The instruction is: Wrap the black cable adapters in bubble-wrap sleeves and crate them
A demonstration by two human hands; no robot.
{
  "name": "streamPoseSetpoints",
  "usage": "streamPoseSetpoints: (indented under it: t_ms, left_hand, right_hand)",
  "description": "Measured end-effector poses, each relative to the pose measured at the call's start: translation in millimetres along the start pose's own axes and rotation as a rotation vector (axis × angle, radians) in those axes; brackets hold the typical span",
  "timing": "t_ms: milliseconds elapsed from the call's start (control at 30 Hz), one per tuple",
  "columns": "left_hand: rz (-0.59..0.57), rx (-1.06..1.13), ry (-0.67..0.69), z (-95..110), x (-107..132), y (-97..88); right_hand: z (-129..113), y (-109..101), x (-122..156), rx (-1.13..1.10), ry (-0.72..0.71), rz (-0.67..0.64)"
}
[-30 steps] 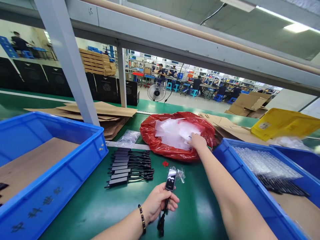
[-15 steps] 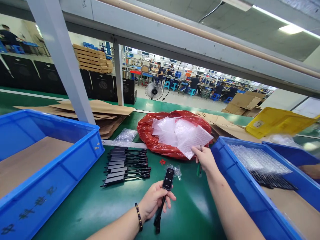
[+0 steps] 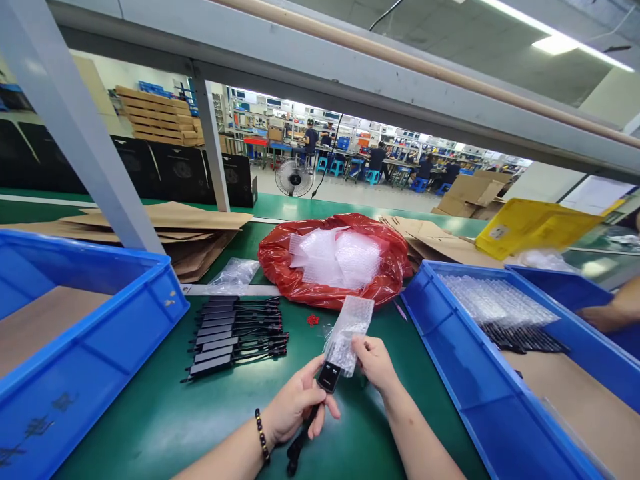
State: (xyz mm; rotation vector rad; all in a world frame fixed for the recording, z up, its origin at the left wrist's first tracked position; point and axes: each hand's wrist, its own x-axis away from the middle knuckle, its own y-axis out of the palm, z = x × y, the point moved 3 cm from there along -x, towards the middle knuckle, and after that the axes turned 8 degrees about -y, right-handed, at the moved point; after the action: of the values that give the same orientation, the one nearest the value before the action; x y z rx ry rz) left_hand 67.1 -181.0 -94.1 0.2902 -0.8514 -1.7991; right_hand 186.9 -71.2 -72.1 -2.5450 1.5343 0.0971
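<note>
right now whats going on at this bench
One person works at a green table. Their left hand grips a black device near its cable end. Their right hand holds a bubble-wrap pouch, whose lower end meets the device's top. A row of black devices lies to the left, and a red bag of pouches sits behind. A blue bin on the right holds wrapped pieces. Another person's arm shows at far right.

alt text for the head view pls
Left hand holds a black cabled module; right hand holds a bubble-wrap bag against its tip, over a green bench. More modules lie in a row beside a blue crate.
</note>
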Motion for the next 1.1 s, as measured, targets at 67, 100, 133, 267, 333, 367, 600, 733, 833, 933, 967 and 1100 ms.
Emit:
streamPoseSetpoints:
  t_ms: [67, 100, 133, 267, 333, 367, 600, 733, 833, 933, 967, 1100]
  left_hand:
    - [0.006, 0.007, 0.019, 1.2, 0.1, -1.0]
    - [0.014, 0.009, 0.031, 1.6, 0.0, -1.7]
    - [0.024, 0.011, 0.043, 1.9, -0.1, -2.4]
    - [0.062, 0.012, 0.08, 1.3, -1.3, -3.2]
    - [0.083, 0.002, 0.083, 0.4, -2.2, -2.6]
    - [0.098, -0.006, 0.08, -0.2, -2.7, -2.3]
    - [0.253, -0.073, 0.047, -1.8, -4.0, -2.8]
    - [0.189, -0.122, 0.001, -1.7, -2.0, 0.3]
    - [0.149, -0.132, -0.035, -2.4, -1.0, 2.9]
    - [0.186, -0.09, -0.05, -2.8, -0.7, 4.7]
    - [0.195, -0.076, -0.055, -2.9, -0.7, 5.4]
    - [0.201, -0.04, -0.056, -3.2, -0.6, 6.4]
  right_hand:
    - [-2.1, 4.4, 2.9, 0.007, 0.011, -0.137]
    - [-4.0, 5.8, 4.3, 0.004, 0.018, -0.18]
    - [-6.3, 6.8, 5.6, -0.002, 0.024, -0.211]
    - [-15.1, 10.4, 11.5, -0.069, 0.058, -0.377]
    - [-17.0, 11.9, 13.3, -0.088, 0.071, -0.459]
    - [-16.8, 12.4, 13.7, -0.087, 0.087, -0.471]
    - [-12.3, 16.5, 13.7, -0.061, 0.135, -0.398]
    - [-13.1, 3.4, 11.0, -0.102, 0.084, -0.217]
    - [-13.8, -3.2, 9.9, -0.12, 0.084, -0.159]
    - [-15.3, 5.6, 13.4, -0.056, 0.111, -0.376]
    - [-16.3, 9.1, 14.8, -0.036, 0.106, -0.435]
    - [-20.9, 13.9, 17.0, -0.032, 0.061, -0.475]
